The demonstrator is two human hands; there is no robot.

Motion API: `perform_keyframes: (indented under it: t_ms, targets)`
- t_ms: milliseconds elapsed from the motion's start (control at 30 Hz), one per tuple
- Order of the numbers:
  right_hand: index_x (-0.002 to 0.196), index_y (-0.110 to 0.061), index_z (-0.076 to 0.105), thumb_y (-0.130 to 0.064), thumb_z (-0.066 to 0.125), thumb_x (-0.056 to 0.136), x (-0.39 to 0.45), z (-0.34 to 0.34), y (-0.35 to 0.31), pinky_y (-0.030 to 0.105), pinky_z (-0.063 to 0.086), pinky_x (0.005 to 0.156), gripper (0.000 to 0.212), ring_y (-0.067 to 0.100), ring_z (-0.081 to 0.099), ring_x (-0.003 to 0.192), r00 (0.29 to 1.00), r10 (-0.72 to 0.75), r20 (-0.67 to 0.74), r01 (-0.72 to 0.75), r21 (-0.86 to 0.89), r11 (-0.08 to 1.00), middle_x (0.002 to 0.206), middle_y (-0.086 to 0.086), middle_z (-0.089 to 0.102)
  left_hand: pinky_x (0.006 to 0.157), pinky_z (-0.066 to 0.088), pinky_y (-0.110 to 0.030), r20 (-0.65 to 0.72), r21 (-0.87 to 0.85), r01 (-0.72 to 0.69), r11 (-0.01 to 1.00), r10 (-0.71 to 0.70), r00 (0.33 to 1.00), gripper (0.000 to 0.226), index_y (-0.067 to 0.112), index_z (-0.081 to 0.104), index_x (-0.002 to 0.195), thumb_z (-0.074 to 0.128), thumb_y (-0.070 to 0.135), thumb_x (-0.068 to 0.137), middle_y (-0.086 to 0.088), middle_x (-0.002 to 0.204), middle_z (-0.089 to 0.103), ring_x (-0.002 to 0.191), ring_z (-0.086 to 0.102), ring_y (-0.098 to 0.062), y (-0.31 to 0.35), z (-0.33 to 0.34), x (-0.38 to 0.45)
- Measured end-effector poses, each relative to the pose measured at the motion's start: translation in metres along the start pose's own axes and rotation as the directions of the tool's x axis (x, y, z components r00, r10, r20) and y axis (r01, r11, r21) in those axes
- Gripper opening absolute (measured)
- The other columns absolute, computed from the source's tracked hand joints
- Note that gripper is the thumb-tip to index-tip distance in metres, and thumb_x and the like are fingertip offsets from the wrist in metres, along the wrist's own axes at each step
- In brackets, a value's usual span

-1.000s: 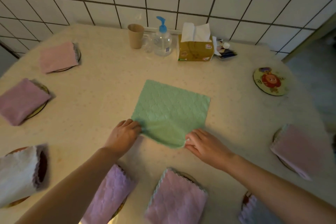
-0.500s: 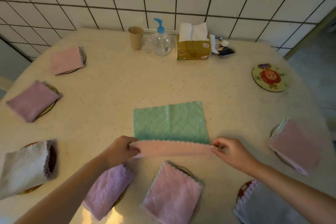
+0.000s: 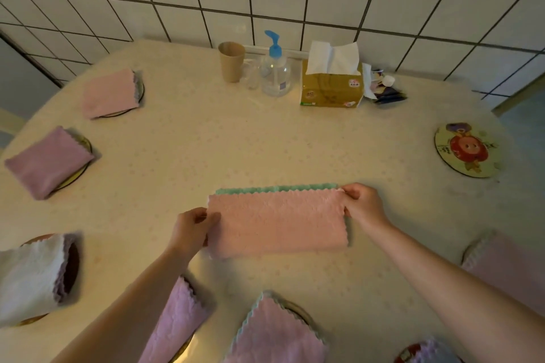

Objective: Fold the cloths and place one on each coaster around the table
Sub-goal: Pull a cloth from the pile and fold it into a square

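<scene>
Cloth (image 3: 277,222), pink side up with a green scalloped edge showing along its far side, lies folded in half near the middle of the table (image 3: 224,144); its long axis runs left to right across the view, the fold along the near edge and the two free edges lined up on the far side; the left hand (image 3: 191,230) pinches the left short end between thumb and curled fingers, low on that end; the right hand (image 3: 364,205) pinches the far right corner, fingers curled over the top layer, so each grip is clamped on the cloth and the band is stretched flat between them; around the table edge sit other folded cloths on round coasters: a pink one (image 3: 109,93) at far left, a mauve one (image 3: 47,162) nearer on the left, a white one (image 3: 29,277) at the near left, a lilac one (image 3: 174,324) partly under the left forearm, a pink one with pale green trim (image 3: 277,333) at the near edge, and a blurred pink one (image 3: 507,268) at right; one coaster (image 3: 467,150) with a cartoon picture lies bare at far right, well apart from the cloth; against the tiled wall stand a paper cup (image 3: 231,61), a pump bottle (image 3: 275,68) and a tissue box (image 3: 331,82).
</scene>
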State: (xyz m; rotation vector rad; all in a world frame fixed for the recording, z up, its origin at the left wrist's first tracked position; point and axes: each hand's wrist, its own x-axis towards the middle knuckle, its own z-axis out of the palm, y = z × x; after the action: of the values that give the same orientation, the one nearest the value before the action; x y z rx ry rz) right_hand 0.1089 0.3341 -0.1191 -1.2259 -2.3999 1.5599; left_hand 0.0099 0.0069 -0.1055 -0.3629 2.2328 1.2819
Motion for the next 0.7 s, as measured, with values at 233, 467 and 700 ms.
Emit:
perform_keyframes:
  t_ms: [233, 467, 700]
  targets:
    - [0.065, -0.027, 0.064, -0.025, 0.069, 0.077, 0.026, 0.007, 0.021, 0.052, 0.057, 0.068, 0.013, 0.027, 0.069, 0.070, 1.000, 0.026, -0.017, -0.026, -0.003, 1.000, 0.070, -0.002, 0.070, 0.049, 0.032, -0.026, -0.023, 0.045, -0.035, 0.998, 0.036, 0.999, 0.030, -0.004, 0.061, 0.080, 0.056, 0.022, 0.095, -0.005, 0.059, 0.043, 0.053, 0.038, -0.018, 0.001, 0.013, 0.015]
    - [0.064, -0.026, 0.059, -0.022, 0.068, 0.081, 0.030, 0.010, 0.015, 0.050, 0.057, 0.068, 0.020, 0.028, 0.068, 0.068, 0.998, 0.024, -0.052, -0.027, -0.059, 0.998, 0.070, 0.001, 0.067, 0.056, 0.040, -0.031, -0.040, 0.051, -0.005, 0.999, 0.007, 0.999, 0.030, 0.000, 0.063, 0.079, 0.057, 0.025, 0.094, -0.005, 0.063, 0.054, 0.058, 0.047, -0.021, -0.001, 0.017, 0.026]
    - [0.085, -0.020, 0.058, -0.012, 0.059, 0.088, 0.015, -0.001, 0.003, 0.038, 0.058, 0.063, 0.009, 0.025, 0.066, 0.069, 0.995, -0.030, -0.098, 0.030, -0.005, 1.000, 0.094, 0.014, 0.067, 0.079, 0.051, -0.042, -0.300, 0.430, -0.137, 0.892, 0.285, 0.910, 0.021, 0.012, 0.059, 0.103, 0.053, 0.030, 0.093, -0.007, 0.102, 0.064, 0.092, 0.059, -0.031, 0.005, 0.014, -0.008]
